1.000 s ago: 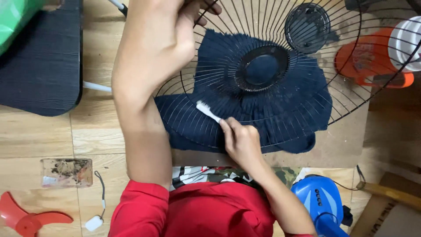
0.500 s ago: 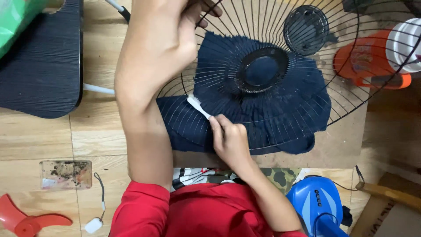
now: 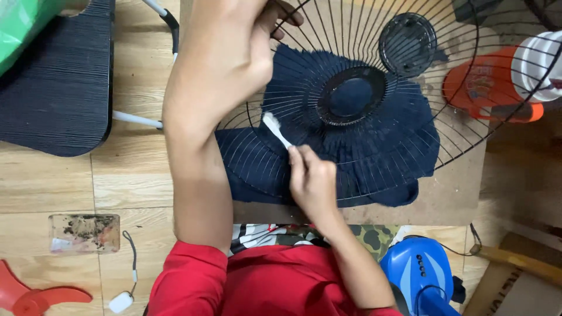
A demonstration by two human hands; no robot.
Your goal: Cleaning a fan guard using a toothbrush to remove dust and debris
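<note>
Brushing: white toothbrush (image 3: 274, 129), pinched by its handle in the right hand (image 3: 313, 184), fingers pressed together, head laid on the wires of a black fan guard (image 3: 410, 105). Guard held tilted at its rim by the left hand (image 3: 225, 55), fingers curled round the top wires. Guard judged light, springy, thin wires easily bent; best held at rim or centre hub. Under it, dark blue cloth (image 3: 386, 152) on brown board (image 3: 456, 199). Nearby: blue fan body (image 3: 418, 272), red fan blade (image 3: 26, 292), orange jug (image 3: 486, 88)
</note>
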